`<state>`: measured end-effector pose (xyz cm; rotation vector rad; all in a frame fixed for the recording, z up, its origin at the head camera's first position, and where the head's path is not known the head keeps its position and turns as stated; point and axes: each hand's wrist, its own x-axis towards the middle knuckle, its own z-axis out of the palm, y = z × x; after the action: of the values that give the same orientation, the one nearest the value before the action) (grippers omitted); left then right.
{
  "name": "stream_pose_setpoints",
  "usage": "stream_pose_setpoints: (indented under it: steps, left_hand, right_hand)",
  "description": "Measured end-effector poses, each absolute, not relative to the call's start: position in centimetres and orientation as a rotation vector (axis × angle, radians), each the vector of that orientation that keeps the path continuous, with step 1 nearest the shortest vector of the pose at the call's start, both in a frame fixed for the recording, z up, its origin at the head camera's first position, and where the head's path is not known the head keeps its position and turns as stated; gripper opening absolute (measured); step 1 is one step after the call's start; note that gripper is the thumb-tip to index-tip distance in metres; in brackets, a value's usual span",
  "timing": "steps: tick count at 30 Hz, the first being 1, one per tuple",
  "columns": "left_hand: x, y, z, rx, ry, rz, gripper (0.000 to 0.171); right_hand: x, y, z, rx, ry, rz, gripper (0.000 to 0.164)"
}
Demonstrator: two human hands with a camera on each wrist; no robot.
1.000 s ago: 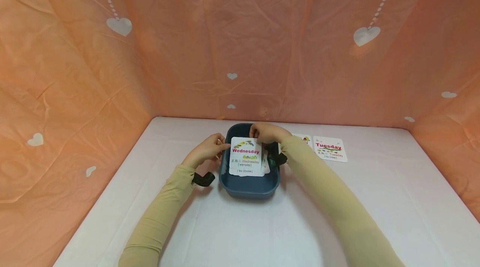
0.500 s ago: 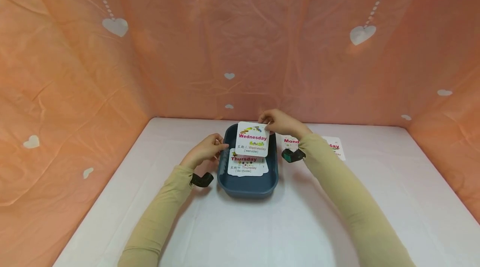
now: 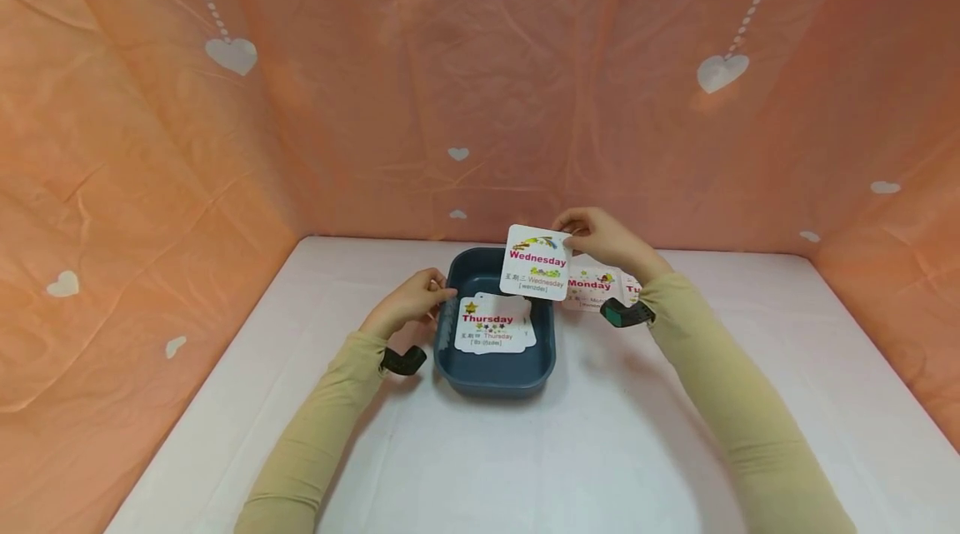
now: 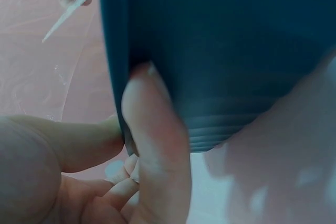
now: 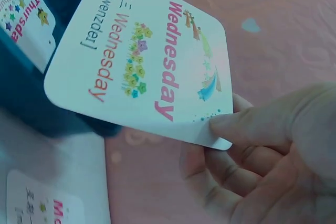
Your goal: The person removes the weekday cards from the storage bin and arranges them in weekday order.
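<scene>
My right hand (image 3: 603, 238) pinches a white Wednesday card (image 3: 536, 262) at its upper right corner, thumb on the printed face. The card hangs over the right rim of a dark blue plastic basin (image 3: 495, 376). In the right wrist view the Wednesday card (image 5: 142, 61) shows flowers and shooting stars, with the thumb (image 5: 252, 124) near its edge. Inside the basin lies a Thursday card (image 3: 487, 324) on top of other cards. My left hand (image 3: 411, 299) pinches the basin's left rim; in the left wrist view, thumb and finger grip the blue wall (image 4: 220, 51) from both sides.
On the table right of the basin lie a Monday card (image 3: 588, 284) and a Tuesday card (image 3: 632, 288), the latter partly hidden by the right wrist. The white tablecloth (image 3: 480, 467) ends at an orange curtain (image 3: 375, 142) with white hearts behind and on both sides.
My right hand has lifted the Wednesday card out of the basin and carried it to the right, uncovering the Thursday card. My left hand stays on the basin's rim.
</scene>
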<state>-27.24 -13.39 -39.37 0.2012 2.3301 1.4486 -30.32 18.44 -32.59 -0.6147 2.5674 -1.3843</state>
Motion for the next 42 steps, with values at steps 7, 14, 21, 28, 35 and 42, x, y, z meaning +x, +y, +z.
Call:
stream_pose_setpoints:
  steps: [7, 14, 21, 28, 35, 42]
  left_hand:
    - [-27.2, -13.4, -39.4, 0.208, 2.323, 1.465, 0.018]
    - [-27.1, -13.5, -39.4, 0.208, 2.328, 1.457, 0.019]
    - [-27.1, -13.5, -39.3, 0.213, 2.33, 1.452, 0.018]
    - [-27.0, -13.3, -39.2, 0.196, 2.322, 1.462, 0.017]
    - [-27.0, -13.3, -39.1, 0.188, 2.332, 1.456, 0.018]
    - [-27.1, -13.3, -39.3, 0.18, 2.343, 1.439, 0.019]
  right_hand:
    - [-29.6, 21.9, -32.2, -0.527, 2.613, -1.384, 0.026]
    - [-28.8, 26.0, -32.9, -0.414, 2.618, -1.382, 0.029]
    - [-28.1, 29.9, -34.1, -0.326, 2.64, -1.317, 0.031]
    - [-27.8, 33.4, -35.1, -0.242, 2.632, -1.308, 0.034]
    - [-27.5, 36.2, -35.8, -0.205, 2.661, -1.265, 0.036]
    - [-26.8, 39.2, -36.6, -0.139, 2.673, -1.231, 0.036]
